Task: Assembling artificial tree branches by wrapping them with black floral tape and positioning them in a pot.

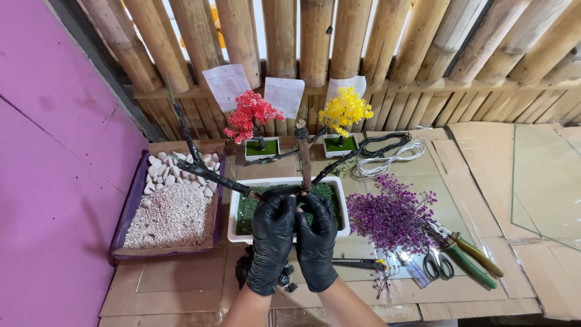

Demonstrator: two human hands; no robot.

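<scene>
Two gloved hands meet at the base of a bare model tree: the left hand [272, 241] and the right hand [316, 241], both in black gloves, are closed around the foot of the dark wrapped trunk [304, 158], right where it enters the white rectangular planter [233, 218]. That planter sits at the middle of the worktop [181, 290], lined with a green moss-like mat [247, 209].

From the grip, one long branch [206, 172] reaches far to the left and another rises to the right. The armature looks light and stiff yet bendable, probably wire under tape, so its long limbs would likely lever and twist if held by the tips. Low on the trunk, close to the planter, seems the surest place to hold. The gloves should give good friction.

Left of the planter lies a cardboard tray [166, 242] of gravel and white pebbles. To the right, a bunch of purple foliage [390, 215] looks soft and fragile. Near it lie scissors [437, 263], green-handled pliers [469, 257] and a utility knife [360, 263]. Farther off stand a red miniature tree [251, 115] and a yellow miniature tree [345, 111].
</scene>
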